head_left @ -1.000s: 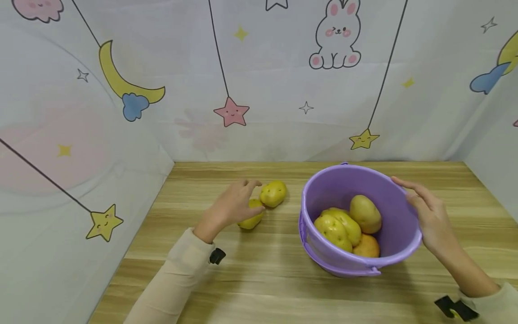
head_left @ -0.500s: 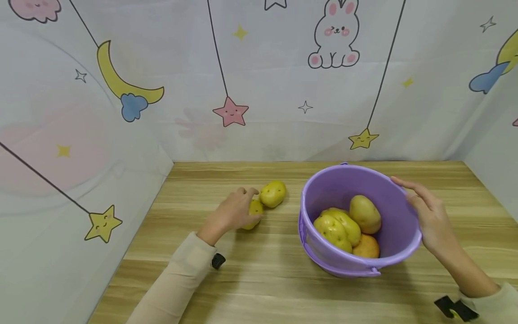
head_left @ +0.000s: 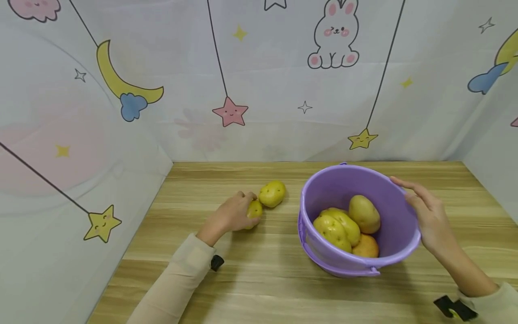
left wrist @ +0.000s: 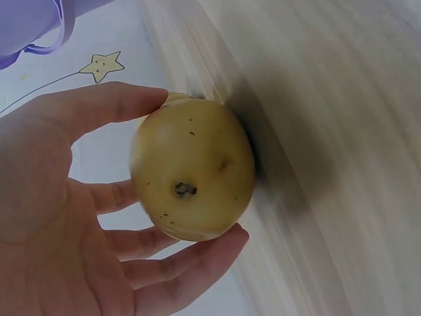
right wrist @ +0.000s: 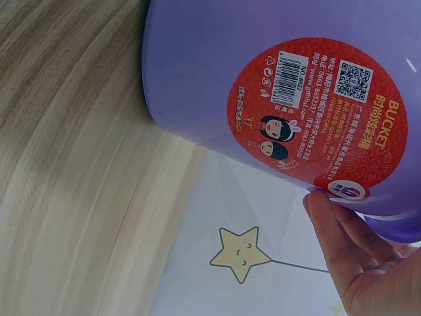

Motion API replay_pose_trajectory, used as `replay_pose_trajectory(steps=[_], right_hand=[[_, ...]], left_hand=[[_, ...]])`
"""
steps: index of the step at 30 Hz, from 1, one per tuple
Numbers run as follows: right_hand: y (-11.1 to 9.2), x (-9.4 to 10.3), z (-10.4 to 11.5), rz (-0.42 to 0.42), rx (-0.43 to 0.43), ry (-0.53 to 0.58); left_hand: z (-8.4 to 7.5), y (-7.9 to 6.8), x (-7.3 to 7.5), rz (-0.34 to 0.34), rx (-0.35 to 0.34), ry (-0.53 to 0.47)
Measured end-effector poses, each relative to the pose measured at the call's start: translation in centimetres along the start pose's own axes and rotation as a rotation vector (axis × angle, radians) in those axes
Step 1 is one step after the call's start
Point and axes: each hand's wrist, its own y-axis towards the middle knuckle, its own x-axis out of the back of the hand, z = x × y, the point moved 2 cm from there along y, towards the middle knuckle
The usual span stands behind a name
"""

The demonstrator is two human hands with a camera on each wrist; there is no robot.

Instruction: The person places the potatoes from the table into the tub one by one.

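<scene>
With its thumb and fingers round a yellow potato (head_left: 255, 209), the left hand (head_left: 230, 213) is at the left of the table. That potato's speckled end (left wrist: 194, 168) faces the left wrist view. Just beyond it lies a second yellow potato (head_left: 273, 193). At the right, the right hand (head_left: 435, 222) grips the rim of a purple bucket (head_left: 398, 225), its fingers along the outside in the right wrist view. The bucket's mouth leans toward the head camera. Inside are several potatoes (head_left: 332, 230) and one round orange fruit (head_left: 366, 246), partly covered by them.
A wood-grain table (head_left: 259, 292) lies under everything. White cloth walls (head_left: 275, 81) with printed stars, a moon and a rabbit enclose its back and sides. The bucket's handle (head_left: 340, 271) hangs down at its front. A red round label (right wrist: 316, 112) is stuck on the bucket's outside.
The left hand has lowered onto the nearer potato, and its fingers have closed round it. The right hand and the bucket have stayed in place.
</scene>
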Motion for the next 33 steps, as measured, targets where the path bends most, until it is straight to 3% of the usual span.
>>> replay_pose_trajectory(steps=[13,24,33], right_hand=[[0.0,-0.4,0.0,-0.008,0.002,0.014],[0.0,-0.1,-0.1,-0.008,-0.012,0.007],[0.2,-0.1,0.0,-0.016,-0.011,0.004]], left_hand=[[1.5,0.4,-0.7,-0.036,0.046,-0.08],[1.7,-0.5,1.1,-0.058,0.04,-0.138],[1.1,-1.0,2.5,-0.067,-0.034,-0.16]])
